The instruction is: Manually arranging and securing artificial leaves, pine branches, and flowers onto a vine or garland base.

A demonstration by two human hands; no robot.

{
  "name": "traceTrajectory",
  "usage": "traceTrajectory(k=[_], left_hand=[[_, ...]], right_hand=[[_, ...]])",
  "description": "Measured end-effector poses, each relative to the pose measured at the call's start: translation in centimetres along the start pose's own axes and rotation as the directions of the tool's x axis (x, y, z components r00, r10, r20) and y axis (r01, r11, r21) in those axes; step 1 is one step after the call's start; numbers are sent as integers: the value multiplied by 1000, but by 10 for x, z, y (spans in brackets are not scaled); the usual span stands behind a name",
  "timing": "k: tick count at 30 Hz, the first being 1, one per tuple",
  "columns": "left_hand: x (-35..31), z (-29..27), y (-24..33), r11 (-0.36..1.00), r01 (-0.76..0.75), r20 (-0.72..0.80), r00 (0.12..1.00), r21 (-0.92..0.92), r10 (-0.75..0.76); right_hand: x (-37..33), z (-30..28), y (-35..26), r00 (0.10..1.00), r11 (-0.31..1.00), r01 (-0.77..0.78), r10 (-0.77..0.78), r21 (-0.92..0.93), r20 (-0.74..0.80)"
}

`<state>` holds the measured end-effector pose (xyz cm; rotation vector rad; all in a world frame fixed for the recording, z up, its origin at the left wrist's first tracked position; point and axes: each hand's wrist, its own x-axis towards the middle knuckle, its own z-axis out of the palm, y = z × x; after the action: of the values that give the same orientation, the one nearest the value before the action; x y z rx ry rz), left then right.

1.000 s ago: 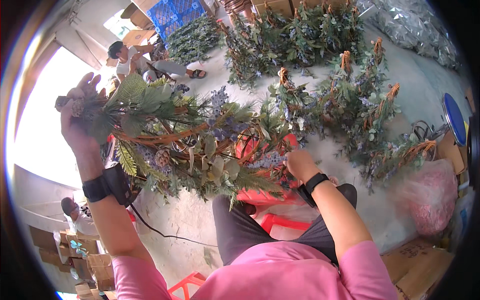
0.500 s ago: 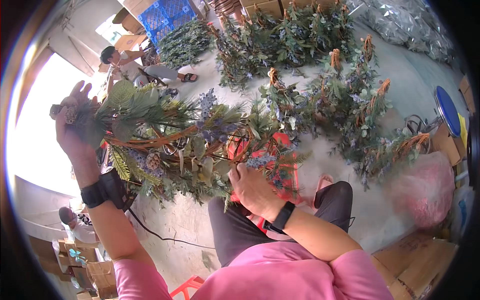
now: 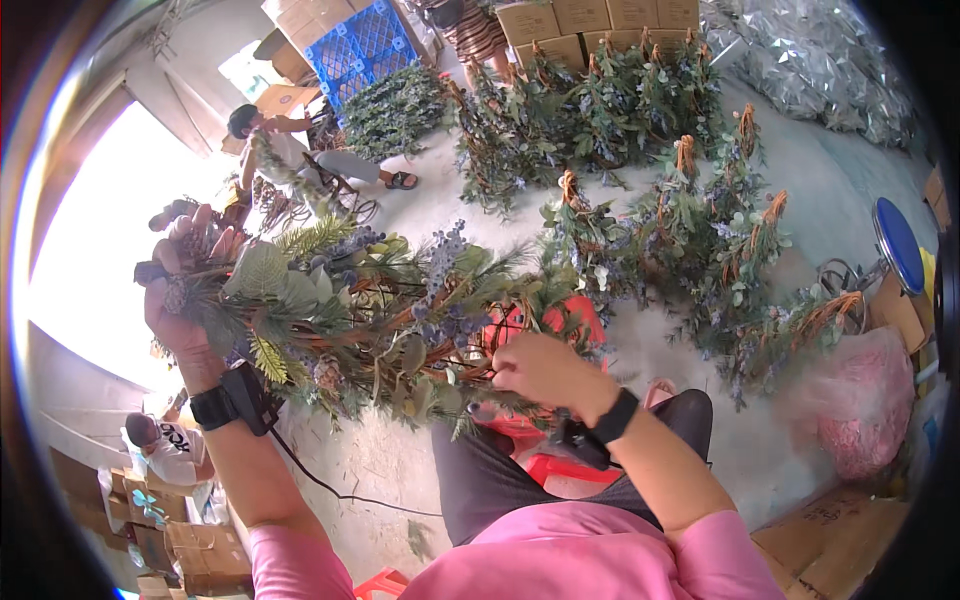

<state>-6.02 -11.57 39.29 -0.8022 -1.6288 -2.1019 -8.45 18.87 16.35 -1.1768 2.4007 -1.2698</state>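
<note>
Pale floor (image 3: 380, 465) spreads through a cluttered room; at left, the left hand (image 3: 185, 290) curls its fingers around one end of a leafy wreath (image 3: 400, 330), held aloft beyond the dark trousers (image 3: 485, 485); near the middle, the right hand (image 3: 555, 372) pinches its twigs between closed fingers; farther right, berried greenery (image 3: 720, 230) stands near a pink bag (image 3: 860, 400)

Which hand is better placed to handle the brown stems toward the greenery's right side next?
Probably the right hand: it pinches at those brown stems, whereas the left hand supports the greenery's opposite end.

Leafy, blue-berried twig wreath (image 3: 385, 328), aloft
</note>
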Motion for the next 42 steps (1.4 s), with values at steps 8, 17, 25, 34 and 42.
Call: traceTrajectory(k=[8,17,25,34,42], left_hand=[[-6,2,-6,997,-57,17,998,-44,58],[-8,-9,-6,994,-52,-297,952,99,79],[0,9,-12,981,-96,-305,941,166,144],[-6,7,-8,982,-89,86,991,-167,104],[1,28,-16,970,-69,173,979,-233,111]], right_hand=[[15,-9,2,926,948,0,-120,-317,-358],[-16,14,-33,975,931,29,-106,-364,-195],[-10,38,-22,975,883,-78,-31,-463,-221],[4,-66,-61,908,966,112,-194,-232,-371],[59,-51,-70,835,947,289,-322,-142,-446]])
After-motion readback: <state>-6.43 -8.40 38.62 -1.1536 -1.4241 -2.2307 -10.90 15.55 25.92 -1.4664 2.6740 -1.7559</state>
